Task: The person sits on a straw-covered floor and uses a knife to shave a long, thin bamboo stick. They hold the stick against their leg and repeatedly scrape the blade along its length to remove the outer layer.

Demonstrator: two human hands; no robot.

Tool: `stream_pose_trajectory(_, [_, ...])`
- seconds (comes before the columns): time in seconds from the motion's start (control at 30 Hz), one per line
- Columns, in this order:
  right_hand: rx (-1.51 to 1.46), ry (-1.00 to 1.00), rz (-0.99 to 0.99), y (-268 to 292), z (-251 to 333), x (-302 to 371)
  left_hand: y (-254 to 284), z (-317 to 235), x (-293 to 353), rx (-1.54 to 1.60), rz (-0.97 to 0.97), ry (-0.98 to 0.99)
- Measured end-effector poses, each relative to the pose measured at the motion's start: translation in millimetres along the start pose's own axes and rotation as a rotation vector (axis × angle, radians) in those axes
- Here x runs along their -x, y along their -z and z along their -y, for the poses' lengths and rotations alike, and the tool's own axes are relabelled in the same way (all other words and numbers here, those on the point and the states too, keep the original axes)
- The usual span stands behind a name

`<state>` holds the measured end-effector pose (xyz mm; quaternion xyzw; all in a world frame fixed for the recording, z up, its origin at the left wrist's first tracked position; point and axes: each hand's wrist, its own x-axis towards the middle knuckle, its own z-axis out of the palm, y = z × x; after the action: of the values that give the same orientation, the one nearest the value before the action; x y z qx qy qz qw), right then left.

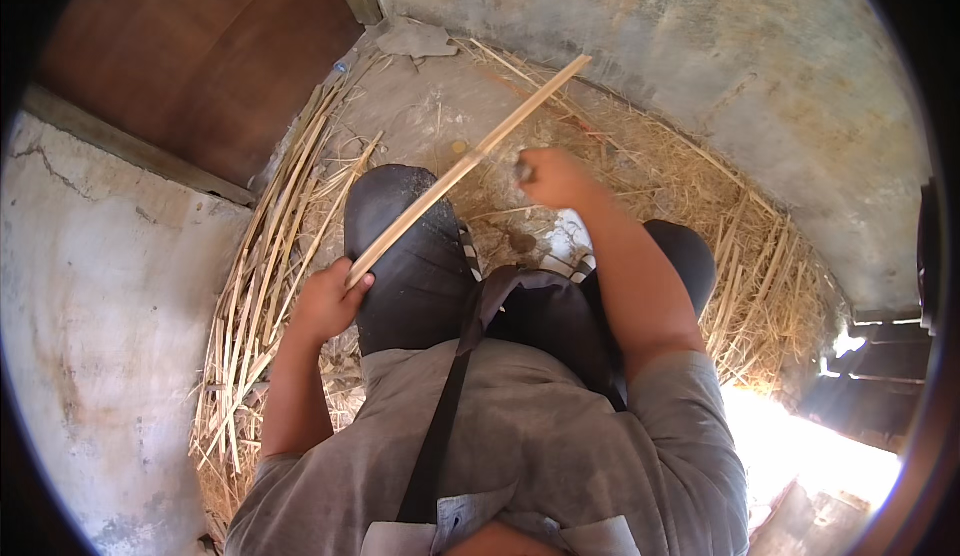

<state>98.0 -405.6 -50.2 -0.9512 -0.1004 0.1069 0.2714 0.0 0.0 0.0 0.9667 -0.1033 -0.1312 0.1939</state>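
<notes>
My left hand (330,299) is closed round the lower end of a long, pale split bamboo strip (430,198). The strip slants up and away to the right, passing over my left knee, and a node shows near its middle. To the right of the strip and apart from it is my right hand (556,177), closed in a fist and slightly blurred. A small dark end shows at the fist's left side; what it belongs to is hidden.
Long bamboo strips (262,286) lie in a pile on the left along the wall. Shavings and more strips (760,286) cover the floor at right. Stained walls (690,26) and a brown panel (190,56) enclose the corner. Dark cloth (535,311) lies across my lap.
</notes>
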Motion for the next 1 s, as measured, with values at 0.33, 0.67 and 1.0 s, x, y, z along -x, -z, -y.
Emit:
stream_pose_trajectory(0.33, [0.053,0.044,-0.197,-2.0,12.0,8.6,2.4,-3.4,-6.0,-0.02,-0.02,0.005])
stream_pose_trajectory(0.67, [-0.092,-0.193,-0.3,0.3,-54.9,-12.8,0.2,-7.6,-1.4,-0.04,-0.04,0.037])
stream_pose_trajectory(1.0, [0.16,0.121,0.015,-1.5,39.2,9.8,-0.2,-2.3,-2.5,-0.08,-0.053,-0.011])
